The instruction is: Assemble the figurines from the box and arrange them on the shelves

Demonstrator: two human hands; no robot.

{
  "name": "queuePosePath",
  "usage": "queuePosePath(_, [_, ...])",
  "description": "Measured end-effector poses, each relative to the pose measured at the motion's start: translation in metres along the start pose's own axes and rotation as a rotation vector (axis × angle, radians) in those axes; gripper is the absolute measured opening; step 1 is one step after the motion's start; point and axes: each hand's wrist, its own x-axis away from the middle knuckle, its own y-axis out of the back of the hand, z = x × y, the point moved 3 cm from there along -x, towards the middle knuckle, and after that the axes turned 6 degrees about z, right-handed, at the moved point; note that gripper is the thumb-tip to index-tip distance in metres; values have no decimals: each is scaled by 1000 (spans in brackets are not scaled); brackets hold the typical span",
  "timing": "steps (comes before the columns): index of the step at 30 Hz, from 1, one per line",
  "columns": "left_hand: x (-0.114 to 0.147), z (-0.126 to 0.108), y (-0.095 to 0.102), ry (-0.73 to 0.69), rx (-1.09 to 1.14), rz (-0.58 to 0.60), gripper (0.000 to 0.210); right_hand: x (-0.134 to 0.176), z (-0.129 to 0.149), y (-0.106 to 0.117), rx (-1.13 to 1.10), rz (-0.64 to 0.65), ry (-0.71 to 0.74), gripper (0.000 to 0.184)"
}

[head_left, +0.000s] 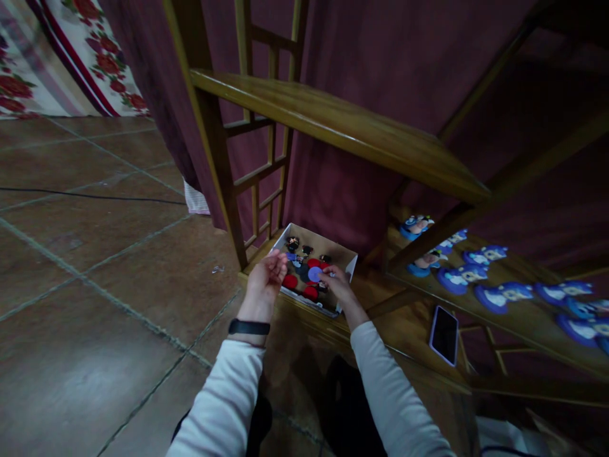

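My right hand point(337, 284) pinches the edge of a round purple disc point(314, 274), which looks like the base of a figurine, over the shallow cardboard box point(345, 249). The rest of that piece is hard to make out. Half curled with its palm up, my left hand point(270, 274) is at the box's left edge and shows nothing in it. Near its fingertips lies a small blue-clad figurine point(295, 257). Inside the box are several dark-haired figurines point(292, 243) and red round bases point(290, 281).
The box rests on the low wooden shelf point(375, 287). A wooden board point(333, 120) juts out above it, beside a lattice side point(266, 171). Several blue-based figurines point(459, 277) lie on the right shelf, above a phone point(444, 336). A black cable point(95, 195) crosses the tiled floor.
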Motion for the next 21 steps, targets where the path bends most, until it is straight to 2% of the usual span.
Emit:
queuePosePath(3, [1,24,-8,25,-315,-2,17,7,3,4,-179,0,-84,30])
queuePosePath(6, [2,48,-14,70,-499,36,23,15,11,2,-261,89,-73,31])
queuePosePath(9, [1,63,-16,126,-509,104,26,20,18,2,-306,164,-52,29])
queuePosePath(11, [-3,62,-15,81,-499,95,22,21,17,5,-347,160,-72,27])
queuePosePath(13, [-8,53,-12,-9,-475,36,19,20,11,9,-330,137,-113,24])
queuePosePath(15, [-14,39,-6,-90,-409,-42,20,19,2,12,-169,116,-130,18])
queuePosePath(17, [-18,25,0,-141,-326,-101,22,20,-8,12,105,123,-108,10])
queuePosePath(21, [-19,2,11,-227,-229,-190,21,22,-13,7,569,183,13,7])
